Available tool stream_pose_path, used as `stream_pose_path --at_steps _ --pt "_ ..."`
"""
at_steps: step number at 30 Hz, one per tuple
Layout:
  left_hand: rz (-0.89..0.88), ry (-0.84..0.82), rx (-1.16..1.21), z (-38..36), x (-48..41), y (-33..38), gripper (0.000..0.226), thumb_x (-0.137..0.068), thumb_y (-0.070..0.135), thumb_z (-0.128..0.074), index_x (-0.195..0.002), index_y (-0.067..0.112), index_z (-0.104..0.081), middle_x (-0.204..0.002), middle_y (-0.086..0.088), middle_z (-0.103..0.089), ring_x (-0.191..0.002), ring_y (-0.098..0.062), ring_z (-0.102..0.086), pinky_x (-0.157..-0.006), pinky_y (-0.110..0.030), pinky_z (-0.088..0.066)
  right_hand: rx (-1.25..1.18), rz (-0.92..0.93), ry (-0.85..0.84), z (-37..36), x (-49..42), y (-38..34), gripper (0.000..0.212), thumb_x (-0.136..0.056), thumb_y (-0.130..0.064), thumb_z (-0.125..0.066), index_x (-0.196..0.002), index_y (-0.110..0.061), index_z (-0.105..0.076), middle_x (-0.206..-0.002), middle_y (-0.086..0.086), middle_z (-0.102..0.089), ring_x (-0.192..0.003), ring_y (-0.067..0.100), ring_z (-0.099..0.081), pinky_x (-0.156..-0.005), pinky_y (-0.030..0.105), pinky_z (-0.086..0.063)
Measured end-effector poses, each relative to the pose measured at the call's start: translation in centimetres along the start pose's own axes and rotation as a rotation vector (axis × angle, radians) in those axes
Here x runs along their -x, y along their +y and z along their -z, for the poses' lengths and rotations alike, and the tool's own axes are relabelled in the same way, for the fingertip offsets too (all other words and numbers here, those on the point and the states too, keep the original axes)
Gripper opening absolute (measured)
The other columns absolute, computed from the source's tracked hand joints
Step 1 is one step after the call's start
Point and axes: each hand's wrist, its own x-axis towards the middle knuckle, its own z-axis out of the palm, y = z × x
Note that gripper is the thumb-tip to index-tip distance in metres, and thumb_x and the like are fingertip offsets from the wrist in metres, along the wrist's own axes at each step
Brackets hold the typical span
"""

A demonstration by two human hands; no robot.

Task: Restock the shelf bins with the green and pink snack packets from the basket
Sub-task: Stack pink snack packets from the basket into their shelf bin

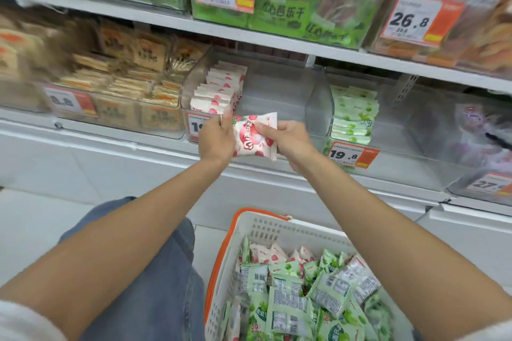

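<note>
Both hands hold one pink snack packet (253, 137) in front of the shelf. My left hand (217, 138) grips its left edge, and my right hand (288, 138) pinches its right side with the thumb on its face. Just behind stands a clear bin (274, 97) with a row of pink packets (219, 88) along its left side. To the right, another clear bin (318, 108) holds a stack of green packets (353, 113). Below, a white basket with an orange rim (266, 227) holds several green packets (291, 310) and some pink packets (266, 253).
Brown biscuit packs (119, 83) fill the bin on the left. Price tags hang on the bin fronts, one reading 19.8 (352, 155). The upper shelf carries green bags (291, 11) and orange packs. My knee in blue jeans (155, 271) is left of the basket.
</note>
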Motion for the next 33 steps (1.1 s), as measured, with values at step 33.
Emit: stream_pose_path --at_steps 33 --pt "-0.514 -0.701 -0.789 6.5 -12.9 3.5 0.02 -0.092 0.026 -0.065 -0.11 0.022 -0.073 -0.109 0.005 -0.07 -0.094 -0.014 -0.06 -0.077 -0.024 -0.04 0.666 0.083 -0.333 -6.4 -14.0 -3.7 0.01 -0.086 0.003 -0.065 -0.093 0.003 -0.071 -0.072 0.002 -0.06 -0.065 0.011 -0.059 -0.06 0.02 -0.058"
